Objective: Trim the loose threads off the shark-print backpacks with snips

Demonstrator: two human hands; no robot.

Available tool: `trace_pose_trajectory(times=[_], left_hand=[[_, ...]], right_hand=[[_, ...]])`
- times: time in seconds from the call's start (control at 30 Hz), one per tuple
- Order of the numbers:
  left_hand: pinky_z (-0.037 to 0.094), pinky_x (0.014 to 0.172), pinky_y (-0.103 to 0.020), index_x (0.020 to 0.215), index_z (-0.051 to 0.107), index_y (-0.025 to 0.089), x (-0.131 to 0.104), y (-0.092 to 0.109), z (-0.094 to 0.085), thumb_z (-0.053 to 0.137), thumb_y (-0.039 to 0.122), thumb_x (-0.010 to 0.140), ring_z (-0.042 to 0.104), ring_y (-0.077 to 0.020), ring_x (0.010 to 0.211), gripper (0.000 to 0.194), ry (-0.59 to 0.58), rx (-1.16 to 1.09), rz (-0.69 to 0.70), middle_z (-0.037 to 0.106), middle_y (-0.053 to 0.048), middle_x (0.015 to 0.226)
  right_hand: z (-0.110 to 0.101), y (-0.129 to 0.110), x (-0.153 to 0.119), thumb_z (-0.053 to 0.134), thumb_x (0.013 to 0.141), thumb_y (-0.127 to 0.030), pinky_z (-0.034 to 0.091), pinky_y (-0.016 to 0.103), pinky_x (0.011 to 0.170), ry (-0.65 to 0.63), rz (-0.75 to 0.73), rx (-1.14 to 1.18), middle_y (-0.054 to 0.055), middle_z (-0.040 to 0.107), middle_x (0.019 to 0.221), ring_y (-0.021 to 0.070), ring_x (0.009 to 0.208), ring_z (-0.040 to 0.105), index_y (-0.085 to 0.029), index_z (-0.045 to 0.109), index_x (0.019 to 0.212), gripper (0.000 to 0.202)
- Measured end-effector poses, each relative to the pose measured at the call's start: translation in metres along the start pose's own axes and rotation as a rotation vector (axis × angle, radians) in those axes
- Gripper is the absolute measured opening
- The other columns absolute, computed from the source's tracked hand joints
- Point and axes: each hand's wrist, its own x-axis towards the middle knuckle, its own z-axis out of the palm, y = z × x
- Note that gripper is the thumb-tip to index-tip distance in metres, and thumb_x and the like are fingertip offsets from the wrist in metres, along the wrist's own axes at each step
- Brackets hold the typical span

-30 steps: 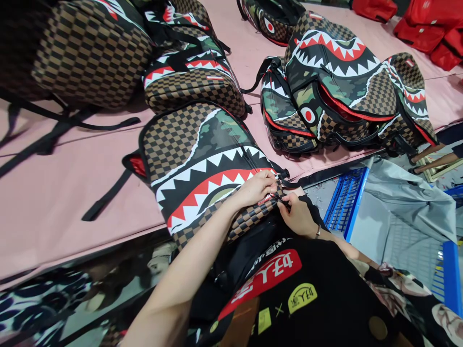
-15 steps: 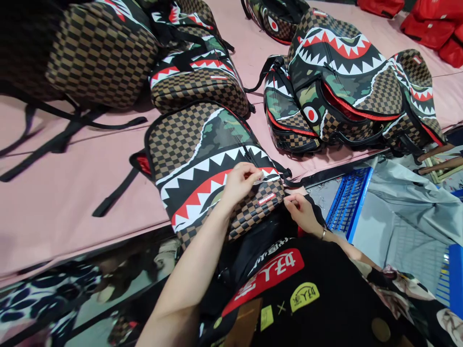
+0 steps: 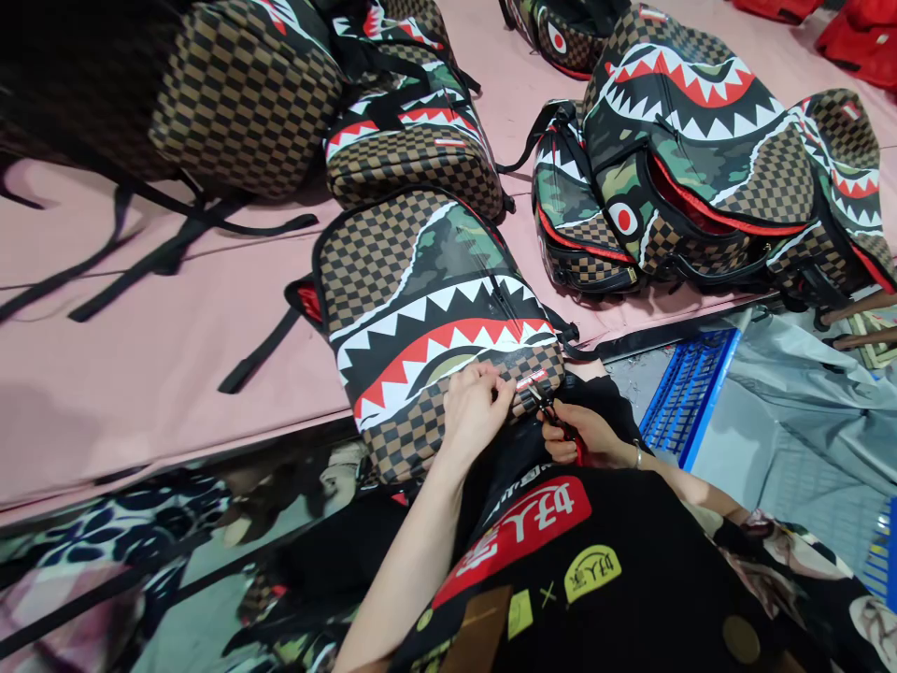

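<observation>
A checkered backpack (image 3: 441,322) with a camouflage and shark-teeth print lies in front of me at the table edge. My left hand (image 3: 476,404) rests on its lower panel beside a small red label (image 3: 531,380). The fingers there are curled and pinched together; anything between them is too small to make out. In my right hand (image 3: 585,435) are small scissors (image 3: 544,404) with red handles. Their blades point at the backpack's near corner, close to the label.
Similar backpacks lie on the pink table (image 3: 140,374), one large backpack (image 3: 701,140) at the right with its pocket gaping. Black straps (image 3: 263,350) spread left. A blue basket (image 3: 690,393) and grey sheeting (image 3: 805,393) stand below right. Red bags (image 3: 861,47) lie at the back.
Small scissors now show in my right hand, brought up to the backpack's near corner. My left hand has moved down the backpack, toward me. The view has shifted slightly.
</observation>
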Motion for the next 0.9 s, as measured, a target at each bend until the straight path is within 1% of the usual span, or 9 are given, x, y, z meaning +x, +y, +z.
trace_pose_trajectory(times=[0.1, 0.17, 0.27, 0.37, 0.6, 0.73, 0.83, 0.9], left_hand=[[0.035, 0.088, -0.039, 0.058, 0.053, 0.017, 0.001, -0.005, 0.011, 0.048, 0.034, 0.077, 0.047, -0.0231, 0.098, 0.026, 0.082, -0.167, -0.011, 0.057, -0.006, 0.101], [0.035, 0.089, -0.037, 0.058, 0.053, 0.017, 0.001, -0.010, 0.017, 0.048, 0.033, 0.075, 0.048, -0.0213, 0.098, 0.024, 0.151, -0.296, -0.030, 0.056, -0.007, 0.101], [0.035, 0.088, -0.036, 0.059, 0.056, 0.017, 0.000, -0.013, 0.023, 0.049, 0.035, 0.073, 0.048, -0.0210, 0.099, 0.024, 0.205, -0.384, -0.074, 0.054, -0.007, 0.101], [0.036, 0.087, -0.035, 0.058, 0.057, 0.017, -0.001, -0.014, 0.027, 0.050, 0.036, 0.072, 0.049, -0.0206, 0.096, 0.024, 0.236, -0.419, -0.080, 0.054, -0.006, 0.101], [0.036, 0.086, -0.035, 0.059, 0.056, 0.017, -0.006, -0.012, 0.028, 0.048, 0.033, 0.076, 0.049, -0.0201, 0.097, 0.024, 0.319, -0.370, -0.021, 0.055, -0.005, 0.100], [0.036, 0.085, -0.034, 0.060, 0.054, 0.017, -0.010, -0.007, 0.028, 0.048, 0.030, 0.078, 0.048, -0.0199, 0.097, 0.023, 0.356, -0.311, 0.009, 0.055, -0.005, 0.101], [0.036, 0.086, -0.033, 0.061, 0.054, 0.016, -0.011, -0.004, 0.025, 0.049, 0.029, 0.079, 0.049, -0.0190, 0.096, 0.022, 0.392, -0.385, 0.016, 0.055, -0.005, 0.099], [0.037, 0.088, -0.032, 0.063, 0.054, 0.016, -0.012, -0.003, 0.023, 0.049, 0.028, 0.080, 0.050, -0.0176, 0.096, 0.022, 0.429, -0.489, 0.018, 0.055, -0.006, 0.097]], right_hand=[[0.006, -0.001, 0.000, 0.032, 0.094, -0.038, 0.015, 0.016, 0.039, 0.017, 0.043, -0.007, -0.005, 0.027, 0.061, 0.0034, 0.039, 0.021, -0.013, 0.044, 0.087, 0.028], [0.010, -0.001, 0.000, 0.030, 0.095, -0.037, 0.014, 0.016, 0.039, 0.025, 0.055, -0.021, -0.005, 0.027, 0.061, 0.0034, 0.039, 0.021, -0.013, 0.044, 0.087, 0.028], [0.014, 0.001, 0.002, 0.029, 0.095, -0.034, 0.014, 0.016, 0.039, 0.020, 0.088, -0.032, -0.005, 0.028, 0.061, 0.0033, 0.039, 0.022, -0.012, 0.043, 0.086, 0.028], [0.015, 0.004, 0.008, 0.024, 0.096, -0.029, 0.015, 0.016, 0.039, 0.024, 0.118, -0.002, -0.004, 0.029, 0.060, 0.0036, 0.039, 0.022, -0.011, 0.043, 0.085, 0.028], [0.022, 0.005, 0.020, 0.019, 0.098, -0.026, 0.015, 0.015, 0.038, 0.050, 0.046, 0.195, -0.004, 0.029, 0.058, 0.0032, 0.039, 0.022, -0.010, 0.043, 0.082, 0.033], [0.028, 0.002, 0.025, 0.016, 0.099, -0.026, 0.015, 0.014, 0.037, 0.065, 0.112, 0.363, -0.006, 0.025, 0.056, 0.0032, 0.039, 0.019, -0.010, 0.042, 0.080, 0.036], [0.026, 0.004, 0.026, 0.013, 0.099, -0.025, 0.014, 0.014, 0.036, 0.066, 0.140, 0.412, -0.006, 0.023, 0.055, 0.0034, 0.038, 0.015, -0.011, 0.041, 0.079, 0.036], [0.022, 0.008, 0.024, 0.015, 0.098, -0.022, 0.012, 0.014, 0.036, 0.067, 0.074, 0.351, -0.007, 0.023, 0.055, 0.0036, 0.038, 0.013, -0.011, 0.041, 0.080, 0.034]])
